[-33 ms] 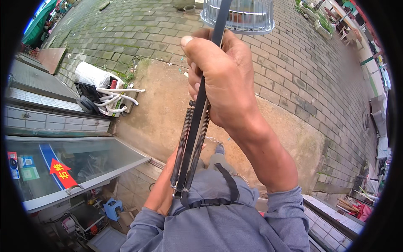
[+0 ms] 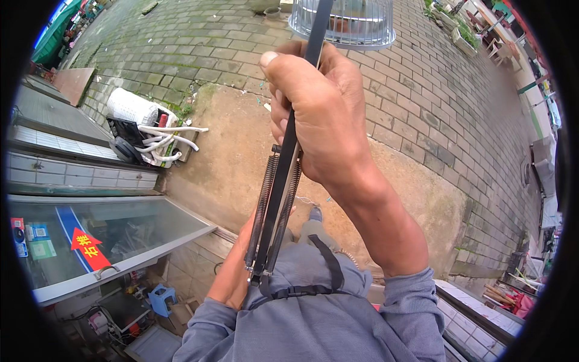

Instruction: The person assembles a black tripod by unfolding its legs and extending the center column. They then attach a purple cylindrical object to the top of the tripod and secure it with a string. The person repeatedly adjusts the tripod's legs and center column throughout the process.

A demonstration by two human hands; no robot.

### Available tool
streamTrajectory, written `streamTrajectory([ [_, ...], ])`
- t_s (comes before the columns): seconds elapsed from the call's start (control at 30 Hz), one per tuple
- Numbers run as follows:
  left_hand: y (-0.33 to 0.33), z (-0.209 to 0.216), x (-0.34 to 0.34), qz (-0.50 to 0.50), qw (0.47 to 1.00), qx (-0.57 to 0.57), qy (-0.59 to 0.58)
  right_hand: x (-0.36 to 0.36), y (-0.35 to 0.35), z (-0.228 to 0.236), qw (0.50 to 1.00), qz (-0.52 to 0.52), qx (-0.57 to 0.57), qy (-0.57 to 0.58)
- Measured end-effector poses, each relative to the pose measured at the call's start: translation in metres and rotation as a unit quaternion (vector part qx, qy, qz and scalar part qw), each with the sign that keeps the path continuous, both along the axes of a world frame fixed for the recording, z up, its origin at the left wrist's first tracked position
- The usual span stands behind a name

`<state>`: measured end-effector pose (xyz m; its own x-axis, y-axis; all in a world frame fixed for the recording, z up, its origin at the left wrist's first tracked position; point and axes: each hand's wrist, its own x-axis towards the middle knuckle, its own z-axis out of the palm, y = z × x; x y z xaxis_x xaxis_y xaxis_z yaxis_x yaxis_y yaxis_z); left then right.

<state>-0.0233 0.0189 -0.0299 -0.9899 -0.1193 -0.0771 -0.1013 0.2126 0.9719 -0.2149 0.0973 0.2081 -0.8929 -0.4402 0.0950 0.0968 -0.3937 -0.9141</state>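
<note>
My right hand [image 2: 325,108] is closed around a long black flat bar [image 2: 283,178], the arm of a spring-loaded stand or lamp, held up at a steep tilt. Dark coil springs [image 2: 263,208] run along both sides of its lower half, down to a metal joint near my waist. Past my fist, the bar's upper end runs out of the top edge in front of a clear ribbed plastic dome [image 2: 356,27]; whether they are joined I cannot tell. Lower down, my left hand [image 2: 252,226] is mostly hidden behind the springs and bar, with only a fingertip showing beyond them.
At left, a sliding glass panel [image 2: 139,220] with a red arrow sticker stands over a blue stool [image 2: 161,298]. White pipes [image 2: 166,139] and a white drum [image 2: 132,108] lie on the ground farther out. Brick paving [image 2: 416,114] borders the concrete patch at my feet.
</note>
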Motion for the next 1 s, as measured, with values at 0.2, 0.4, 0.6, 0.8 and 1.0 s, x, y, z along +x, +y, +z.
streamTrajectory([
  [0.2,0.006,-0.002,-0.013,0.031,0.962,0.263,-0.062,0.0,-0.008,-0.001,1.0,-0.001,0.004,-0.006],
  [0.4,0.001,0.004,-0.026,0.075,0.793,0.584,-0.155,0.009,-0.008,0.003,1.0,0.005,0.022,-0.003],
  [0.6,0.021,-0.018,-0.031,0.17,0.935,0.31,-0.038,0.006,-0.01,0.008,0.996,-0.015,0.088,0.003],
  [0.8,0.022,-0.054,-0.023,0.202,0.926,0.32,-0.013,-0.006,-0.021,0.0,0.996,0.015,0.081,-0.045],
  [1.0,0.014,-0.188,-0.014,0.204,0.904,0.362,-0.099,-0.038,-0.024,-0.012,0.997,0.016,0.028,-0.068],
])
